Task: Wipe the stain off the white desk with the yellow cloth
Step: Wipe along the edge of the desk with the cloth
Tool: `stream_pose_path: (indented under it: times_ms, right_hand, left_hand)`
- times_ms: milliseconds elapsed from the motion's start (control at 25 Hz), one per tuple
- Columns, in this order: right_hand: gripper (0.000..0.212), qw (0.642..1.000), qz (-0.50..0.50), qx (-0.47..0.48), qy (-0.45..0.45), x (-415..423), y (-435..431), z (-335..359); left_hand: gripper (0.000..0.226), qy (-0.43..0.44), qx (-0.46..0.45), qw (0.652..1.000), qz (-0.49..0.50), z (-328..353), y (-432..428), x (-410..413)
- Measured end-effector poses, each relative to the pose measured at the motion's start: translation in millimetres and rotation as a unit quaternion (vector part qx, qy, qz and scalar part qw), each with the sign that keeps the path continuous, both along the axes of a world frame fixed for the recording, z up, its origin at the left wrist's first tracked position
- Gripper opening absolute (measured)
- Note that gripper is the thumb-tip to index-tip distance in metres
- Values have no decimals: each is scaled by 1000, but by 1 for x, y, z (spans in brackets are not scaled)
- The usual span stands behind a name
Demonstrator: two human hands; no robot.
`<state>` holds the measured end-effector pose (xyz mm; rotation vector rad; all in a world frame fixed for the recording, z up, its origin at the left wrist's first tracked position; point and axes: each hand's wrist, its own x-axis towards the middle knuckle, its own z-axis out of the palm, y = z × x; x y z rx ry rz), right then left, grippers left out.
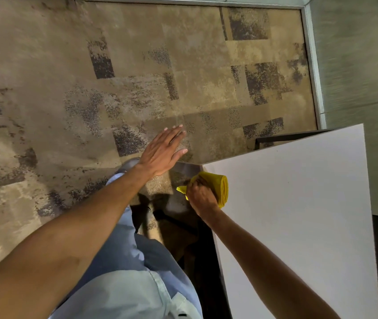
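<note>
1. Head view looks steeply down: white tabletop (298,215) fills the lower right, patterned carpet (91,88) covers the rest.
2. Right hand (200,196) is closed in a fist around the yellow cloth (220,186), at the tabletop's near-left corner.
3. Cloth is bunched and folded into a thick roll. Most of it sits on the tabletop just inside that corner; a small tail sticks out of the fist past the tabletop's left edge.
4. Left hand (163,153) is flat and empty, fingers straight and together, thumb out. It hovers over the carpet just off the tabletop's corner, touching nothing.
5. Stain: cannot make one out on the tabletop; the surface under the cloth and fist is hidden.
6. Light blue trousers (125,249) and a grey shoe (129,163) show left of the tabletop's left edge.
7. Dark frame parts sit under the tabletop's left edge and behind its far edge.
8. Frosted wall panel (356,65) stands beyond the tabletop's far side.
</note>
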<state>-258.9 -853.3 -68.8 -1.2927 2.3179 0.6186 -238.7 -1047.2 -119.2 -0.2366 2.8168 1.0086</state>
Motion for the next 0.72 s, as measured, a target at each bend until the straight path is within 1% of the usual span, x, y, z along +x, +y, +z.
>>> stream_pose_path:
  times_ms: [80, 120, 240, 320, 400, 440, 600, 720]
  right_hand:
    - [40, 1000, -3, 2, 8, 7, 12, -4]
    - [39, 1000, 12, 1, 19, 9, 18, -6]
    - [25, 995, 69, -1, 67, 14, 31, -6]
    - [23, 995, 68, 4, 78, 18, 32, -3]
    - [27, 997, 15, 14, 73, 24, 29, 4]
    - [30, 997, 10, 14, 73, 30, 33, 6]
    - [36, 994, 65, 42, 77, 51, 60, 12]
    - [40, 994, 55, 69, 61, 68, 75, 14]
  left_hand:
    - [71, 1, -2, 1000, 7, 0, 2, 11]
    - [71, 1, -2, 1000, 11, 0, 3, 16]
    - [70, 7, -4, 1000, 21, -4, 7, 34]
    - [70, 11, -4, 1000, 26, -6, 11, 45]
    - [71, 11, -2, 999, 32, -8, 14, 57]
    - [72, 11, 0, 999, 37, -10, 17, 64]
    - [74, 11, 9, 999, 52, -12, 26, 83]
    - [72, 14, 9, 998, 56, -10, 34, 90]
